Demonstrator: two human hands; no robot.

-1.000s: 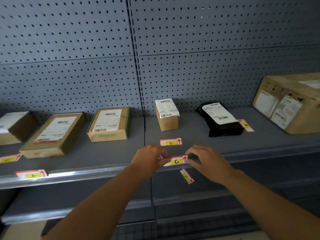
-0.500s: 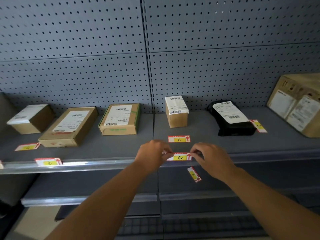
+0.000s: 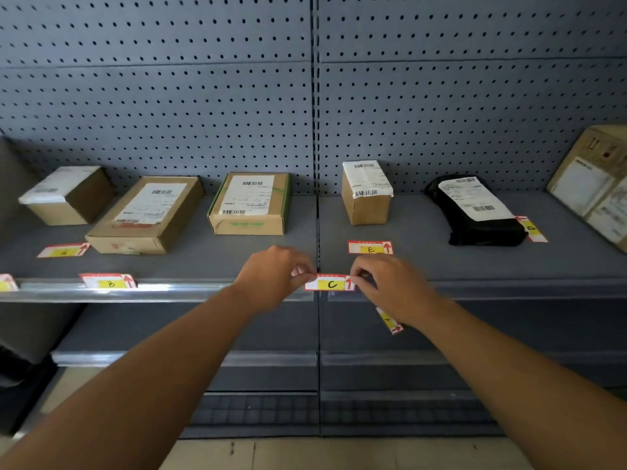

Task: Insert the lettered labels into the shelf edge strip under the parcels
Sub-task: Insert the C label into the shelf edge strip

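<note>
C label [image 3: 330,283] btwn both hands [image 3: 334,281]

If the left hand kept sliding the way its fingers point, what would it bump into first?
The left hand points rightward along the shelf edge strip, pinching the C label. Just past that label it would likely meet the right hand's fingers pinching the other end.

My only view: head camera, wide-angle, facing forward and slightly down at shelf [image 3: 190,266] and pegboard [image 3: 169,96], close range, forearms entering from bottom.
</note>
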